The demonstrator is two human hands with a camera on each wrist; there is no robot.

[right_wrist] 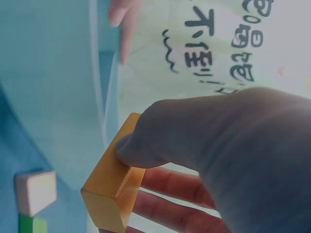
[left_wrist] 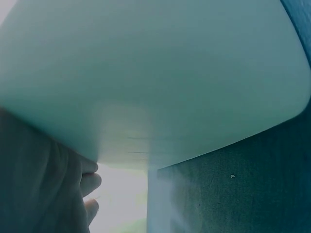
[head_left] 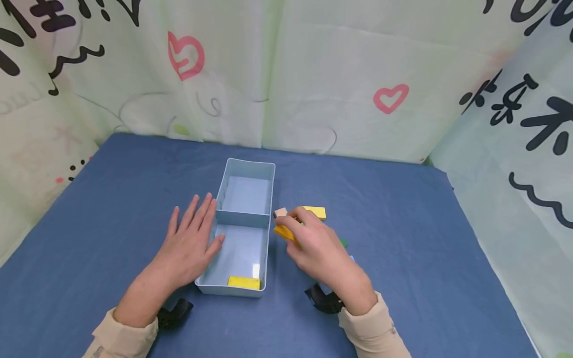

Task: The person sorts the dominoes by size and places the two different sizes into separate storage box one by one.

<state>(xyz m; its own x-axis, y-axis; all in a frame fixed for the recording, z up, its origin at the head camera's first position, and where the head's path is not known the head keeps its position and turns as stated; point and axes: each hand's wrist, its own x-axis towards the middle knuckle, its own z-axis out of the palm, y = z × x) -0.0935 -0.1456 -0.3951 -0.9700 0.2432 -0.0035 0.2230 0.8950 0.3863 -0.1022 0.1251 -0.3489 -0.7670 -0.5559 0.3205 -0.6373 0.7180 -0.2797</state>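
Our sleeves (head_left: 371,323) lie nearest; beyond them our right hand (head_left: 317,248) pinches an orange block (head_left: 285,233) just right of the box (head_left: 241,243), near its divider (head_left: 246,219), and our left hand (head_left: 185,251) lies straight-fingered along the box's left side. Should our pinch loosen on those smooth faces, the block could drop onto the cloth (head_left: 412,278)

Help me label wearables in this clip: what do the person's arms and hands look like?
The left sleeve and right sleeve are pale beige. A black attachment shows at each wrist. The left hand and right hand wear no gloves.
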